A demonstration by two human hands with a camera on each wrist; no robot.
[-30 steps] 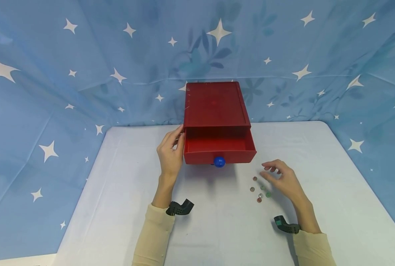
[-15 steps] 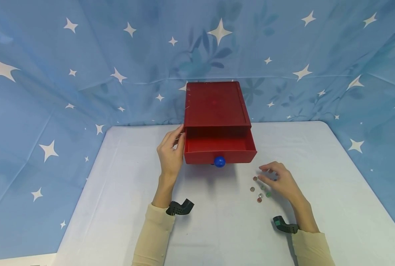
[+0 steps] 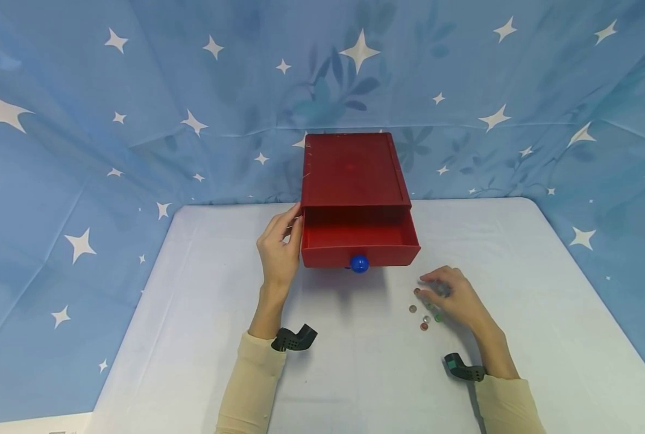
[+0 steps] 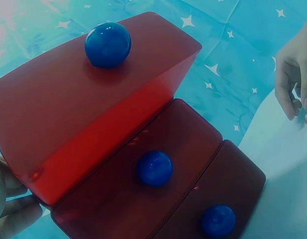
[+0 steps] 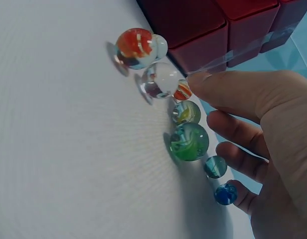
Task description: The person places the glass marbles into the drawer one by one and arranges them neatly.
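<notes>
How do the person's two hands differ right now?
The left hand rests against the side of the red drawer box, fingers fairly straight; the right hand curls loosely over the marbles on the table. Both lie palm down and wear cream sleeves.
</notes>
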